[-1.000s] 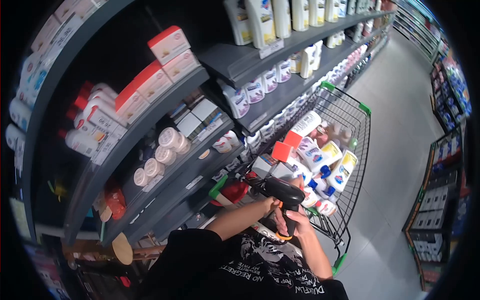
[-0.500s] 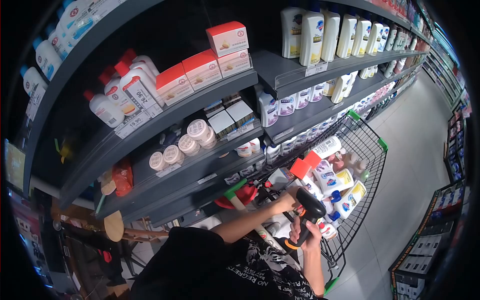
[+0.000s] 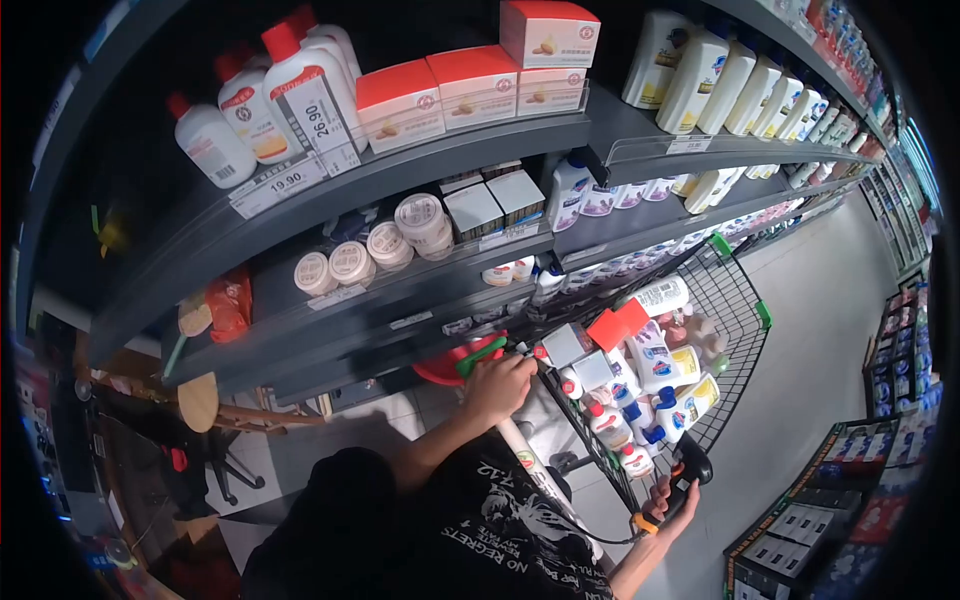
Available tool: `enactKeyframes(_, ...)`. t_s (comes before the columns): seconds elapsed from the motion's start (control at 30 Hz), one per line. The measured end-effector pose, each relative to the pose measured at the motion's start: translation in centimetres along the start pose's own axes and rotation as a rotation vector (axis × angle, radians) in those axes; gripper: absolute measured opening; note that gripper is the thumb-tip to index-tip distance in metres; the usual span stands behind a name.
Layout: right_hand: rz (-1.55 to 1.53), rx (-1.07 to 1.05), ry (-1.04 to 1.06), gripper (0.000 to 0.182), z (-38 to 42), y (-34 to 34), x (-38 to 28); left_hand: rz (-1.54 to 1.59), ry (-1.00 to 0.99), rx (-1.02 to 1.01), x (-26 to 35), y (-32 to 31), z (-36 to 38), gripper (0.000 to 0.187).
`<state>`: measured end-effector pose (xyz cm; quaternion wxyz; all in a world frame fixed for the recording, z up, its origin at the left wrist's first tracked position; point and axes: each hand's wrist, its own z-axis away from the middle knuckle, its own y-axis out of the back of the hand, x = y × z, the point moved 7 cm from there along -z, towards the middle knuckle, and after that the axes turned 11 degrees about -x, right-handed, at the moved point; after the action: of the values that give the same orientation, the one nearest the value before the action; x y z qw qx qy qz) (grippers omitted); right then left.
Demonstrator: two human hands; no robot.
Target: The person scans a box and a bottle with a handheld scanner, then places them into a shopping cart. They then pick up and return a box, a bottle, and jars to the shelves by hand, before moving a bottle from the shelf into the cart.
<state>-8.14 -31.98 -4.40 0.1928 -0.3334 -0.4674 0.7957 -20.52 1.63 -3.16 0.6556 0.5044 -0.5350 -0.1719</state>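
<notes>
My left hand [image 3: 500, 387] is closed around the left end of the shopping cart's handle [image 3: 521, 447], beside its green corner piece. In my right hand [image 3: 672, 508] is a black and orange barcode scanner [image 3: 690, 466], held over the cart's near right side. A cord runs from the scanner's grip. The black wire shopping cart [image 3: 738, 290] holds several white bottles, including a lotion bottle with a purple label [image 3: 652, 358] and a yellow-labelled bottle [image 3: 696, 402]. Red-topped boxes [image 3: 607, 330] and grey boxes [image 3: 570, 345] lie among them.
Shelves [image 3: 420, 150] along the left and front carry bottles, red and white boxes [image 3: 400, 105] and round jars [image 3: 420, 218]. A red basin [image 3: 440, 368] sits beyond my left hand. A wooden stool [image 3: 255, 412] stands at left. Stacked goods [image 3: 800, 520] line the aisle floor [image 3: 800, 330] at right.
My left hand has moved from beside the scanner to the cart handle. My right hand has carried the scanner right and down. The view has shifted, bringing the shelf goods closer.
</notes>
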Motion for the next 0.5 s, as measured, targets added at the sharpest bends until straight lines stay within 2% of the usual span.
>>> enactKeyframes(0.07,0.584,0.305,-0.022,0.037,1.8,1.7,-2.9,0.03,-0.062,0.063,0.1,0.3,0.0,0.005)
enactKeyframes(0.1,0.926,0.445,0.033,0.029,2.3,1.9,-4.4,0.033,-0.076,0.049,0.2,0.3,0.0,0.006)
enactKeyframes(0.13,1.022,0.476,0.067,0.027,2.7,1.8,-4.8,0.03,-0.084,0.037,0.2,0.4,0.0,0.007)
enactKeyframes(0.27,1.024,0.407,0.029,0.024,2.5,3.4,-3.8,0.007,-0.055,-0.038,0.2,0.4,0.4,0.008)
enactKeyframes(0.33,1.179,0.409,0.087,0.027,1.9,4.3,-3.3,0.014,-0.047,-0.018,0.1,0.1,0.3,0.009)
enactKeyframes(0.4,1.294,0.534,0.062,0.027,1.5,5.5,-3.3,0.036,-0.055,-0.004,0.1,0.1,0.4,0.009)
enactKeyframes(0.47,1.366,0.567,0.1,0.027,1.3,7.2,-3.7,0.037,-0.052,-0.071,-0.2,-0.5,0.5,0.017)
enactKeyframes(0.5,1.388,0.588,0.043,0.027,1.6,8.2,-3.7,0.056,-0.046,-0.093,-0.3,-0.5,0.5,0.018)
